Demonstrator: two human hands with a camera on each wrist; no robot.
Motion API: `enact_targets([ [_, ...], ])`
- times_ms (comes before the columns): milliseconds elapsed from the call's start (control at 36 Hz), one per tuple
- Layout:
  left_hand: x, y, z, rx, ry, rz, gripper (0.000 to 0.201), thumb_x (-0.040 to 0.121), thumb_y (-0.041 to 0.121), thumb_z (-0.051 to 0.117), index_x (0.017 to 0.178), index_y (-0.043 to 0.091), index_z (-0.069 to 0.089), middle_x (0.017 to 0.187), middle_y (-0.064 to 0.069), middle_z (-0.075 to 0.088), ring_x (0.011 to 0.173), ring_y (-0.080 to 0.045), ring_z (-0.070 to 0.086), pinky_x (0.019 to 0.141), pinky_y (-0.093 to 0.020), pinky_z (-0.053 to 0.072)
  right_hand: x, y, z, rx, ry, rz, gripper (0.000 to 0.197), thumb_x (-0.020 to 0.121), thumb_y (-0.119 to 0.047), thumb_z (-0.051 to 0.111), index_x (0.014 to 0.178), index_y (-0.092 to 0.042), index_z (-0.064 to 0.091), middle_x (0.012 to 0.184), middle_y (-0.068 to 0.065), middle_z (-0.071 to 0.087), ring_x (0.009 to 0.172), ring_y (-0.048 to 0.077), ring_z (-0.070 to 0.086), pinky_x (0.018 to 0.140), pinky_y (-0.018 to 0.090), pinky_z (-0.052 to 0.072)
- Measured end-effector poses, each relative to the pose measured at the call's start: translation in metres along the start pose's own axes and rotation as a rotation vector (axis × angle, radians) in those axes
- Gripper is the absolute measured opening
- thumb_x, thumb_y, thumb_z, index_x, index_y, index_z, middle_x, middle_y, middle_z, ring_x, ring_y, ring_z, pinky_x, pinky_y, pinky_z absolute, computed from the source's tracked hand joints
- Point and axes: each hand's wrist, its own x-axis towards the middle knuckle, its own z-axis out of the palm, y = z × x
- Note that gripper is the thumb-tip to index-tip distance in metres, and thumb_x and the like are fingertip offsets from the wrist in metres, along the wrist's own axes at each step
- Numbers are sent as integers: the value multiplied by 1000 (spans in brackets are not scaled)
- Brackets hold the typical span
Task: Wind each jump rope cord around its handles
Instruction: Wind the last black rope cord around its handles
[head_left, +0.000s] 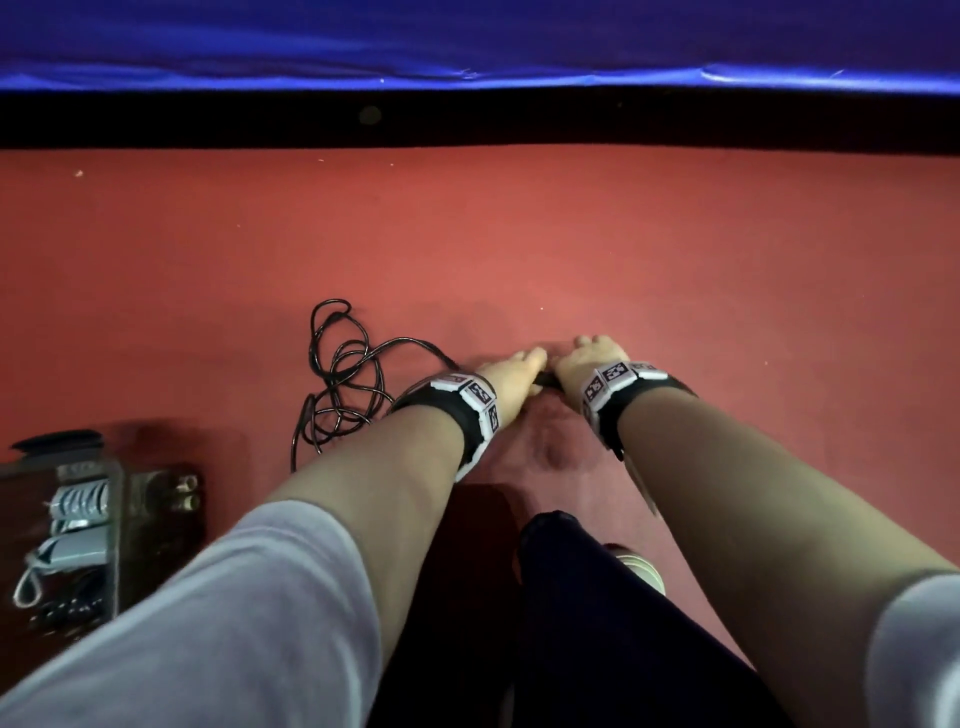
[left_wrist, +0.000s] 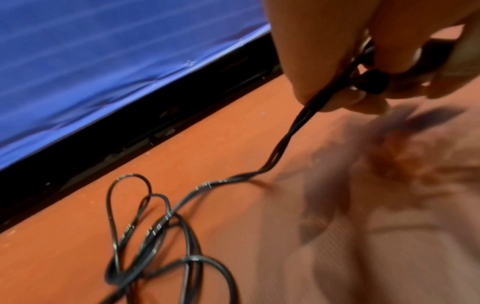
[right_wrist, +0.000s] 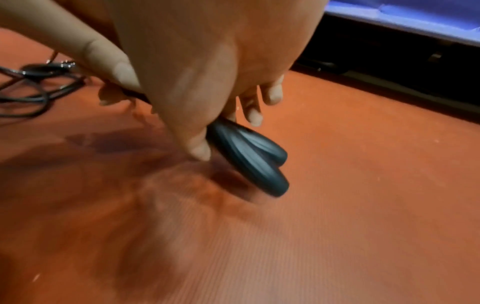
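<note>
A black jump rope cord (head_left: 348, 379) lies in a loose tangle on the red mat, left of my hands. My right hand (head_left: 589, 364) grips the rope's two black handles (right_wrist: 255, 158) side by side, their butt ends sticking out below my fingers just above the mat. My left hand (head_left: 511, 371) sits close against the right one and pinches the doubled cord (left_wrist: 298, 123) where it leaves the handle tips (left_wrist: 374, 83). From that pinch the cord runs down to the tangle (left_wrist: 161, 236) on the mat.
A red ribbed mat (head_left: 675, 260) covers the floor. A blue padded edge (head_left: 467, 47) with a dark gap under it runs along the far side. At lower left stands a dark box (head_left: 78, 525) with other ropes and small items. My knee (head_left: 582, 597) is below the hands.
</note>
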Motion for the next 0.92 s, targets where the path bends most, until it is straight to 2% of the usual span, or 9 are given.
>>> enact_targets([
  [56,-5,5,-18,-37,100,18,21,98,11,47,117,5,42,114,-14,52,92,-23,50,75,-29,31,-5,8,-21,-12,69,16,50,89,-41,61,134,-24,48,131,-3,56,125,23,38,101,37,28],
  [139,-19,9,-53,-88,229,23,23,97,9,51,117,1,45,112,-20,54,98,-32,54,79,-36,36,-15,15,-57,130,158,69,38,89,-40,62,121,-26,50,116,-2,62,123,25,42,108,48,19],
  [222,-42,11,-89,-85,374,23,28,97,12,50,124,4,48,116,-18,54,104,-31,53,82,-34,36,-33,15,-93,399,223,84,29,88,-30,65,113,-20,52,113,9,64,107,30,59,94,38,42],
  [278,-59,11,-109,-59,465,11,31,98,15,50,128,9,49,120,-15,54,108,-31,53,87,-34,37,-49,12,-119,485,273,72,31,94,-27,60,120,-13,53,117,14,62,105,32,61,80,33,43],
  [444,-116,16,-145,-53,741,-57,35,94,23,57,128,14,52,127,-7,56,119,-26,50,95,-33,29,-107,-12,-173,543,447,60,35,96,-27,56,126,-8,54,122,18,60,110,37,59,87,36,45],
  [639,-186,35,-164,-260,957,-101,33,89,36,65,116,20,55,112,4,62,107,-25,54,77,-23,17,-186,-28,-210,605,614,7,23,95,-27,54,110,-11,58,108,13,64,93,32,61,70,31,41],
  [722,-218,47,-171,-299,1028,-121,36,87,40,66,115,21,55,103,6,62,105,-21,54,80,-29,22,-219,-35,-224,672,657,19,13,92,-28,53,98,-17,56,100,9,63,80,29,57,66,30,40],
  [833,-251,61,-173,-442,1119,-72,37,86,35,68,116,20,53,89,11,55,85,-14,52,83,-30,31,-252,-49,-235,812,699,21,9,89,-25,55,88,-16,53,89,6,59,77,29,57,59,28,37],
  [917,-269,63,-171,-603,1160,45,45,84,22,72,123,12,52,96,1,57,80,-12,53,82,-25,43,-265,-61,-236,889,727,-30,22,90,-26,56,72,-18,45,86,7,57,77,29,56,61,29,37],
])
